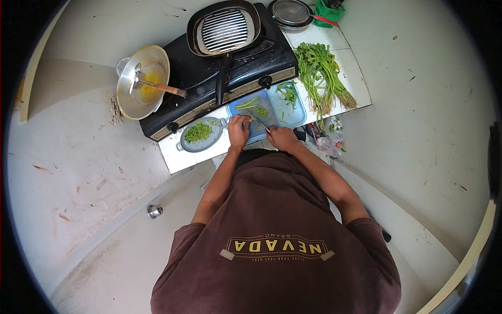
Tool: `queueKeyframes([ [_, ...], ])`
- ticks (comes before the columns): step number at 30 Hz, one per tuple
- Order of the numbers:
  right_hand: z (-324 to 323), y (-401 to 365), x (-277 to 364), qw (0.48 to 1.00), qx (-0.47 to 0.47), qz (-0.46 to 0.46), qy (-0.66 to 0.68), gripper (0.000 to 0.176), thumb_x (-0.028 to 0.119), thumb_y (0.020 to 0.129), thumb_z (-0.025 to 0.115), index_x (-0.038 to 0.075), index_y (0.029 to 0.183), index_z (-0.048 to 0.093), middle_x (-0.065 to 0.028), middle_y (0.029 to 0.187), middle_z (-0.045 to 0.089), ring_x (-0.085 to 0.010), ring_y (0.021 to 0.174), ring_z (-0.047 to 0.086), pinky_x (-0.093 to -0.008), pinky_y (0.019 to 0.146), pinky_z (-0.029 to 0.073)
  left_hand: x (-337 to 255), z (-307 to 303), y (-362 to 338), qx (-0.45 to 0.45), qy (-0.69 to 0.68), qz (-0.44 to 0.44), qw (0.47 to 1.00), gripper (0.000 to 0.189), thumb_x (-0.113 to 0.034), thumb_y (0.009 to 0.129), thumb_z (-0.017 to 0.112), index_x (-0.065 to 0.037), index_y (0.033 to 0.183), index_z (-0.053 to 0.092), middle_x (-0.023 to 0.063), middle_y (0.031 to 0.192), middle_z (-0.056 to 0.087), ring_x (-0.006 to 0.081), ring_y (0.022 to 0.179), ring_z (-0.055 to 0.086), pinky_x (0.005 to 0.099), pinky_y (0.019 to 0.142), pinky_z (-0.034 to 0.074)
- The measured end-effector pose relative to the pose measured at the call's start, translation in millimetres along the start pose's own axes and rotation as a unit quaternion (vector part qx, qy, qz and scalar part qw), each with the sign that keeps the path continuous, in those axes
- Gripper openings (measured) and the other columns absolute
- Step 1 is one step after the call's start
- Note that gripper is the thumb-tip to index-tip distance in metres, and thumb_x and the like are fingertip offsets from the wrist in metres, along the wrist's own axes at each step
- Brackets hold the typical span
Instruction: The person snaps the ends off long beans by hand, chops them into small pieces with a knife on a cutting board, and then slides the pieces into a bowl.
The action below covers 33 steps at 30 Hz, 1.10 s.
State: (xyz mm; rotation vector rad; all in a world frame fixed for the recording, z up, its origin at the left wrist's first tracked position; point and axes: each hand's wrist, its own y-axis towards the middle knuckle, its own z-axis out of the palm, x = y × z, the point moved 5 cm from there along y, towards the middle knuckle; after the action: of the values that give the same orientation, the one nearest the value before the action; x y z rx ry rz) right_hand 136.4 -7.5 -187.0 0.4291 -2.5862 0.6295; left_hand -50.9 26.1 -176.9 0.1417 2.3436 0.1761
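My right hand (282, 138) is closed round the handle of a knife (259, 122), whose blade points up and left over a blue cutting board (267, 121). Just left of the blade, my left hand (239, 131) is closed, fingertips down at the board; what they pinch is too small to make out. Chopped greens (262, 112) lie beside the blade, with a few green stems (247, 104) above them. Cut leaves (286, 93) rest in the light blue tray (299, 116) at the right. Left of my left hand, a grey oval dish (213, 139) holds finely chopped greens (197, 133).
Behind the board stands a black gas stove (191, 78) bearing a grill pan (194, 35) and, at its left end, a wide pot (124, 97) with a ladle (166, 89). Rooted leafy greens (321, 73) lie right. Beyond are a strainer (291, 11) and a green basket (327, 14).
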Motion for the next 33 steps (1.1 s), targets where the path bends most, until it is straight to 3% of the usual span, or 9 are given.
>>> queueKeyframes([
  [5, -1, 1, 5, 1.000, 0.023, -0.001, 0.003, 0.039, 0.035, 0.098, 0.053, -0.003, 0.101, 0.063, -0.0240, 0.084, 0.071, -0.0435, 0.080, 0.071, -0.0530, 0.075, 0.057, -2, -1, 0, -0.004, 0.004, 0.004, 1.000, 0.003, -0.008, 0.083, 0.074, -0.009, 0.086, 0.073, 0.0066, 0.086, 0.063, 0.0298, 0.087, 0.058, 0.0420, 0.081, 0.044],
  [11, 4, 14, 9, 0.999, -0.031, -0.021, 0.015, 0.036, 0.034, 0.098, 0.054, -0.001, 0.097, 0.062, -0.0246, 0.076, 0.069, -0.0436, 0.074, 0.070, -0.0543, 0.070, 0.056, 1, 2, -2, -0.007, 0.008, 0.002, 1.000, 0.004, -0.007, 0.084, 0.073, -0.009, 0.086, 0.073, 0.0072, 0.086, 0.063, 0.0305, 0.087, 0.057, 0.0423, 0.081, 0.044],
  [15, -2, 10, 11, 1.000, -0.024, -0.014, 0.008, 0.036, 0.033, 0.098, 0.054, -0.002, 0.097, 0.062, -0.0241, 0.079, 0.070, -0.0428, 0.076, 0.071, -0.0536, 0.071, 0.057, 0, 1, -1, -0.002, 0.008, 0.000, 1.000, 0.005, -0.005, 0.083, 0.072, -0.009, 0.087, 0.073, 0.0072, 0.086, 0.062, 0.0303, 0.087, 0.057, 0.0422, 0.082, 0.044],
  [26, -5, 13, 15, 1.000, 0.004, -0.003, -0.010, 0.036, 0.031, 0.098, 0.053, -0.003, 0.098, 0.063, -0.0234, 0.087, 0.072, -0.0416, 0.080, 0.072, -0.0521, 0.073, 0.058, -4, 0, -3, 0.010, -0.078, -0.040, 0.996, 0.003, -0.001, 0.088, 0.070, 0.000, 0.090, 0.069, 0.0137, 0.083, 0.059, 0.0298, 0.072, 0.063, 0.0391, 0.068, 0.051],
  [33, 2, 2, 0, 1.000, -0.015, -0.012, -0.011, 0.039, 0.036, 0.099, 0.052, -0.003, 0.099, 0.061, -0.0240, 0.077, 0.070, -0.0421, 0.075, 0.071, -0.0531, 0.070, 0.057, -8, -4, -2, 0.016, -0.082, -0.035, 0.996, 0.005, -0.001, 0.088, 0.070, -0.001, 0.093, 0.069, 0.0140, 0.083, 0.059, 0.0298, 0.072, 0.064, 0.0387, 0.068, 0.051],
])
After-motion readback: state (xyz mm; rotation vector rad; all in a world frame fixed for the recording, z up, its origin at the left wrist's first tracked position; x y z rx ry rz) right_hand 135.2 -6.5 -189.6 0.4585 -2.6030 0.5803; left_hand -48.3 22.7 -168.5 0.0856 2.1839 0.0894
